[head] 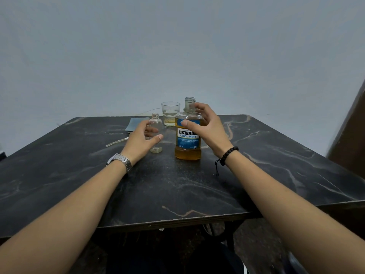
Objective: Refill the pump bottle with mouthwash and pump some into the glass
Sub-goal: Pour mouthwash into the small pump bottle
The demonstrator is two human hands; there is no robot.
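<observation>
A dark table (177, 186) with pale marble-like veins fills the lower view, its top dusted with fine specks; a plain grey-blue wall (177, 46) stands behind it, and a brown surface (351, 139) edges in at far right.

The right hand (205, 129) is at the shoulder of the mouthwash bottle (187, 143), thumb across the blue label and fingers curving behind the neck; whether it truly grips or only touches cannot be told. The bottle stands upright, uncapped, amber liquid low in it.

The left hand (140, 139) is spread loosely, fingers relaxed, right at the small clear pump bottle (155, 123), which stands upright with its neck bare; contact cannot be told. Just past the hands, between the two bottles, stands the glass (170, 113), with a little pale liquid in it. Beyond the left hand lies a blue-grey cloth (136, 123), and to its left a thin pale tube (117, 142). A metal watch (120, 161) is on the left wrist, a bead bracelet (228, 155) on the right.
</observation>
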